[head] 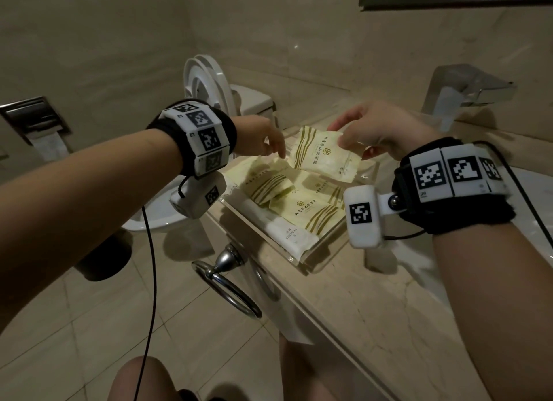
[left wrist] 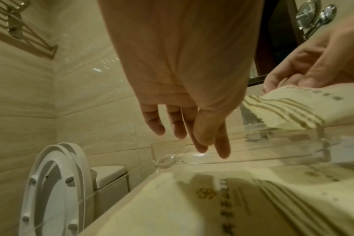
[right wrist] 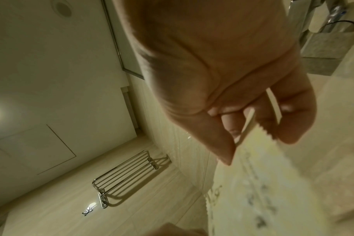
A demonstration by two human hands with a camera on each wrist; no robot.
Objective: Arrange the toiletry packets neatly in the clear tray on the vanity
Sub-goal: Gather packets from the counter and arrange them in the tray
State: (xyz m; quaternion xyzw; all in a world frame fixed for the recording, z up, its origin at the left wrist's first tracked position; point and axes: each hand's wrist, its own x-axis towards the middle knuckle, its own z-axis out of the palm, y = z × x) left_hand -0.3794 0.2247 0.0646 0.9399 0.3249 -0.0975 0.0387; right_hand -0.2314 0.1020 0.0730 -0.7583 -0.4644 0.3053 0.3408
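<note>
A clear tray (head: 312,255) sits at the vanity's left end with several pale yellow toiletry packets in it. My right hand (head: 371,132) pinches the far edge of one yellow striped packet (head: 324,153) and holds it above the tray's far half; the right wrist view shows thumb and fingers (right wrist: 293,118) clamped on its serrated edge (right wrist: 259,159). My left hand (head: 263,137) hovers over the tray's left side, fingers (left wrist: 200,134) straight and pointing down, holding nothing. More packets (head: 305,209) and a white dental kit packet (head: 287,236) lie in the tray.
A toilet (head: 209,83) with raised lid stands just left of the vanity. A chrome towel ring (head: 230,287) hangs from the vanity's front. The faucet (head: 466,89) is at the back right, and the sink basin lies right of the tray. A dark bin (head: 104,257) is on the floor.
</note>
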